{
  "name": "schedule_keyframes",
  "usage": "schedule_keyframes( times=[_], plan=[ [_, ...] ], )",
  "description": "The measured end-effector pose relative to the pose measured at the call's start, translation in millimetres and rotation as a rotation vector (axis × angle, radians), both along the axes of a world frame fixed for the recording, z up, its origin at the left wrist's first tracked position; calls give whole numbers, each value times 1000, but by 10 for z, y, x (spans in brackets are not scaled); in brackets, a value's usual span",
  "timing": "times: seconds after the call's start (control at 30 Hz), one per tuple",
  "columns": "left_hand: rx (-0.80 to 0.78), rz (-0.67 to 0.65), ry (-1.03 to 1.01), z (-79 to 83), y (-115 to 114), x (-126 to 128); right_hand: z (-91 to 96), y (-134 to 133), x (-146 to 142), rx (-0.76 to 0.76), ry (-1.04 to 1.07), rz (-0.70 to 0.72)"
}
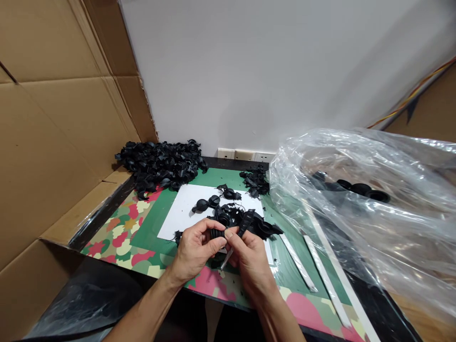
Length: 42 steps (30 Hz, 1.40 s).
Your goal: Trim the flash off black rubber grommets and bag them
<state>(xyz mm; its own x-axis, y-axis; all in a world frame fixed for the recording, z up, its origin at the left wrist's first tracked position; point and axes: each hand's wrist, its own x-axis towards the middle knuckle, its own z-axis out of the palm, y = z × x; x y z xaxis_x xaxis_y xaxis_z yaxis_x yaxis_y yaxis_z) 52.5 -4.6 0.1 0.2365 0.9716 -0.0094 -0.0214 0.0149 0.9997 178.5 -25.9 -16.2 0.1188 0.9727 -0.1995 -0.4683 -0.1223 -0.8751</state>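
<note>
Near the front of the white sheet [171, 223], my left hand [194, 247] pinches a black ribbed rubber piece [217, 233] between thumb and fingers. Pressed close against it, my right hand [251, 251] is closed around a slim silver tool [225, 260] that points down toward me; its exact kind does not show. A black rubber strip [245, 222] stands up at the right fingers. Behind both hands lie torn black rubber scraps [265, 228], and farther back on the sheet rests a rounded black rubber piece [202, 205].
A large heap of black rubber pieces [164, 161] sits back left, with a smaller heap [255, 181] back right. Two white wrapped strips [326, 280] lie on the green mat [285, 266]. Clear plastic bag [356, 223] bulges at right; cardboard [67, 118] stands left.
</note>
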Motion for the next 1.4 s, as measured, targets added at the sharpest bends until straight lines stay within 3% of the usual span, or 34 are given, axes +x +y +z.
schedule_keyframes(
  times=[0.3,0.63,1.07,1.2,1.3,1.4],
  plan=[
    [-34,-33,19,15,4,-62,122,-145,382,479,-300,-151],
    [-6,-62,27,25,10,-81,111,-94,257,555,-355,-157],
    [1,-43,32,43,-6,-59,230,-55,258,859,-782,-159],
    [-83,-21,26,35,-24,-52,151,-83,239,876,-906,-409],
    [-119,11,29,8,-21,-62,80,-66,284,781,-882,-644],
    [-119,22,22,-18,-10,-78,64,-54,311,614,-611,-611]
  ],
)
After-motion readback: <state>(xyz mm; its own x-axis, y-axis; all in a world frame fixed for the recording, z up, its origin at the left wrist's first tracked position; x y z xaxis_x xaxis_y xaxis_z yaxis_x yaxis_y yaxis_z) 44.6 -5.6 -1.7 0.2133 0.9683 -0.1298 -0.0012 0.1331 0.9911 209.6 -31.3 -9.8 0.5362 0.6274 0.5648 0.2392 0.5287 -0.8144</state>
